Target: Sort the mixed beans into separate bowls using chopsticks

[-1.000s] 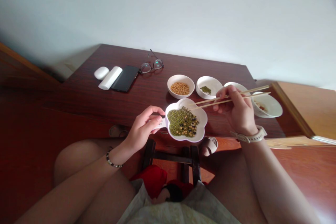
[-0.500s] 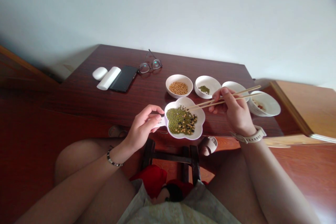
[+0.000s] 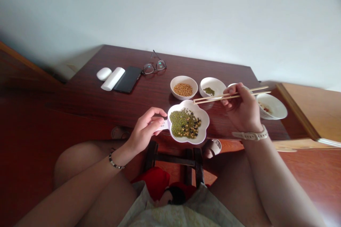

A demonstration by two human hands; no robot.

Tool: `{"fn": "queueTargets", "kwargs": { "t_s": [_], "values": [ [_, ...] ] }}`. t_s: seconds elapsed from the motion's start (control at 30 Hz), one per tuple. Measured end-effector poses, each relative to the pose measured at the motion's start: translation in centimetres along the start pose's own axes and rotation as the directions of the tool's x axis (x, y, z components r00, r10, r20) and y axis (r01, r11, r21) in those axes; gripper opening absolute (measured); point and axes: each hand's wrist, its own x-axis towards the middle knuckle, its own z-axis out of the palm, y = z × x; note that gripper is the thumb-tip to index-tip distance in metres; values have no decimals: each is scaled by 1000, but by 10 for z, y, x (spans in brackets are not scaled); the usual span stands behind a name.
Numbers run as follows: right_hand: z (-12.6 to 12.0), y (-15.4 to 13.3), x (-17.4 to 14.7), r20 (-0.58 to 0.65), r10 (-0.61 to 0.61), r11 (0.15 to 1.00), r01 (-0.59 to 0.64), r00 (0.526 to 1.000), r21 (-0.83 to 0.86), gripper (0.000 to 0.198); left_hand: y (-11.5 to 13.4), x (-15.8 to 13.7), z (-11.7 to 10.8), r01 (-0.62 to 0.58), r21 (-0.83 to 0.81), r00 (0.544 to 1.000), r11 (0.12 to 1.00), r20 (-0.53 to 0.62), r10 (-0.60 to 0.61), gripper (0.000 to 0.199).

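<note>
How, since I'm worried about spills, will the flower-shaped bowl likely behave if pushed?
The flower-shaped bowl would probably tip, as the left hand grips only its handle at one side. Its loose, round green beans would likely roll. The bowl itself seems stiff: its lobed outline shows no sag.

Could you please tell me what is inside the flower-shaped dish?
The flower-shaped dish holds small green beans, with yellow and black beans mixed in; whatever lies beneath the top layer is covered.

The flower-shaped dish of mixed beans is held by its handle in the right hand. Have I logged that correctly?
Not the right hand: that one holds the chopsticks. The head view shows the left hand gripping the handle of the flower-shaped dish of mixed beans.
</note>
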Motion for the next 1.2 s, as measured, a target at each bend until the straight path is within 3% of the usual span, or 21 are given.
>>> {"fn": "queueTargets", "kwargs": {
  "t_s": [0.27,0.77,1.2],
  "values": [
    [9,25,25,-108,-28,985,46,994,165,34,-2,-10,-10,-3,29,1000,1000,-6,3,17],
    [34,51,40,-173,-139,990,140,975,-6,41,6,-14,-19,63,49,998,997,-28,-61,17],
    [30,40,34,-201,-201,979,190,959,-72,39,12,-11,-9,33,32,998,999,-46,-31,17]
  ]
}}
